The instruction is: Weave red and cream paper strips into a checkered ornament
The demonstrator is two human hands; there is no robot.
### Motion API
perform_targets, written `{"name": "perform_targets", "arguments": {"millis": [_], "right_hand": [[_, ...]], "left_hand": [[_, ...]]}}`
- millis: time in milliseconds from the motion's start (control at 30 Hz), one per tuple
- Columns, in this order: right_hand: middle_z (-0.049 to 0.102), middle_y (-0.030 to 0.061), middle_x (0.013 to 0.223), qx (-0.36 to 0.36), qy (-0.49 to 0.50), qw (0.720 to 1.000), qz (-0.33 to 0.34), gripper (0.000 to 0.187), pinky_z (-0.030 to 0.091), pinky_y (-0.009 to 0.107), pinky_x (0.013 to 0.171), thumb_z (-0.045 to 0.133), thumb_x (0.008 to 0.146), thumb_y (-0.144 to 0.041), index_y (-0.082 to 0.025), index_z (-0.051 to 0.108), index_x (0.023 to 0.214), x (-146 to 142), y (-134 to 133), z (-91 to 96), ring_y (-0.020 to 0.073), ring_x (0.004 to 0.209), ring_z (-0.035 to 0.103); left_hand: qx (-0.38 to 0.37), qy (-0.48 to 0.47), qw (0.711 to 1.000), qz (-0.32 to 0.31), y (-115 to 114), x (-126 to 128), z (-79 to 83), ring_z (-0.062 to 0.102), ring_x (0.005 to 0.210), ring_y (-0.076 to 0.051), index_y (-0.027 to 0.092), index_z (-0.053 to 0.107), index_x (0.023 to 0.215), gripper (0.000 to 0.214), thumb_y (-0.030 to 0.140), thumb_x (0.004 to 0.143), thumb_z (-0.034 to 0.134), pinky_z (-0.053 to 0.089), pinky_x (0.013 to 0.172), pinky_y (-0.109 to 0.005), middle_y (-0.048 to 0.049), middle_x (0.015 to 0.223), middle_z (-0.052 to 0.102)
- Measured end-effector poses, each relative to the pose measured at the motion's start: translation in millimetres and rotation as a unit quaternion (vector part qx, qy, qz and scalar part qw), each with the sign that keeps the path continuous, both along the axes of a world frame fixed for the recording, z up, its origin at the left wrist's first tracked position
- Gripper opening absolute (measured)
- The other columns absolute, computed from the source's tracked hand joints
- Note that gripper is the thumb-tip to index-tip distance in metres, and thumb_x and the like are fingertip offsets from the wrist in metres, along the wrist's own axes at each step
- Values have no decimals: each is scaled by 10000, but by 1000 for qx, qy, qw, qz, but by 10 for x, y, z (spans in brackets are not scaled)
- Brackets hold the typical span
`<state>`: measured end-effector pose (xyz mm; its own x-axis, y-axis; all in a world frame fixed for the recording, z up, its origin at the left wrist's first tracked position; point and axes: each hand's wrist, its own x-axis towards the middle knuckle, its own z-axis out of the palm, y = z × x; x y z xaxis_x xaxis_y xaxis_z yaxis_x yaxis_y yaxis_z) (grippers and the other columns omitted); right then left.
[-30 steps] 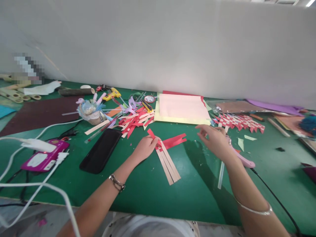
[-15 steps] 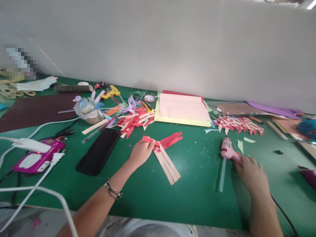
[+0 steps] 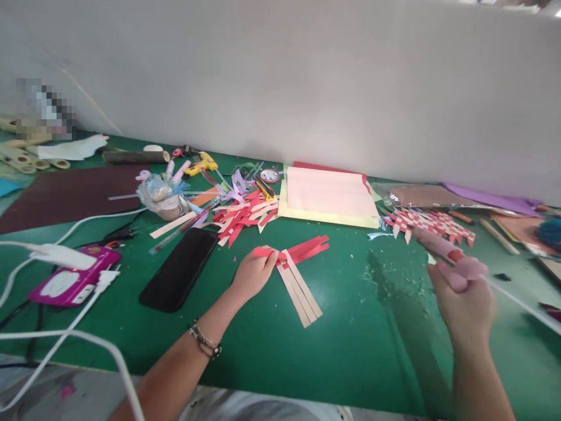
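My left hand [image 3: 254, 273] is closed on one end of a woven piece of paper strips [image 3: 302, 289], close to the green tabletop. Its red strips fan out to the upper right, and its pale pink strips point down toward me. On the right, my right hand [image 3: 467, 307] grips a pink hot glue gun [image 3: 451, 260], raised above the table with its nozzle pointing up and left. A clear glue stick [image 3: 526, 301] trails from the gun's back end. Motion slightly blurs the gun.
Behind my left hand lie a black phone [image 3: 179, 269] and a heap of cut strips [image 3: 248, 216]. Pink and yellow sheets [image 3: 331, 193] are stacked by the wall. A finished-looking red-and-pink woven piece [image 3: 432, 225] lies right. A magenta power strip [image 3: 74, 278] with white cables sits left.
My right hand has lifted the glue gun off the table and turned it, so the glue stick now points right. My left hand stays on the paper strips.
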<state>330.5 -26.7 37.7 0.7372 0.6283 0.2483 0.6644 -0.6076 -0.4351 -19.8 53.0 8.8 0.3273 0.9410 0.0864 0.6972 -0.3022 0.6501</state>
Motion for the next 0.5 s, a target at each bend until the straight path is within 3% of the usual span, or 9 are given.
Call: {"name": "perform_targets", "arguments": {"millis": [67,133,300,500], "right_hand": [[545,31,627,60,34,998,16,436,377,277,536,552,659,-535,-173,580,900,-174,97,102,200,599,530],[552,32,579,69,75,994,42,399,377,267,531,569,647,-505,-150,597,827,-354,205,143,176,550,515],[542,30,525,-42,91,977,187,441,334,259,469,631,544,-565,-152,581,688,-748,479,46,153,482,466],[552,16,559,-128,54,931,337,337,304,231,456,578,631,-509,-185,555,719,-1007,630,-136,143,491,479]], "left_hand": [[1,-7,1000,-4,3,1,-3,574,848,-172,198,596,839,382,305,918,239,442,742,-273,-16,876,614],[2,-13,1000,-3,3,-1,0,573,848,-172,197,590,835,379,304,919,237,442,740,-274,-16,866,612],[-5,-12,1000,-1,-3,-10,8,582,805,-169,193,571,798,370,298,918,237,441,692,-266,-21,849,605],[-3,-22,1000,17,-10,-12,-12,582,771,-164,193,542,755,306,260,897,279,441,671,-262,-21,828,601]]}}
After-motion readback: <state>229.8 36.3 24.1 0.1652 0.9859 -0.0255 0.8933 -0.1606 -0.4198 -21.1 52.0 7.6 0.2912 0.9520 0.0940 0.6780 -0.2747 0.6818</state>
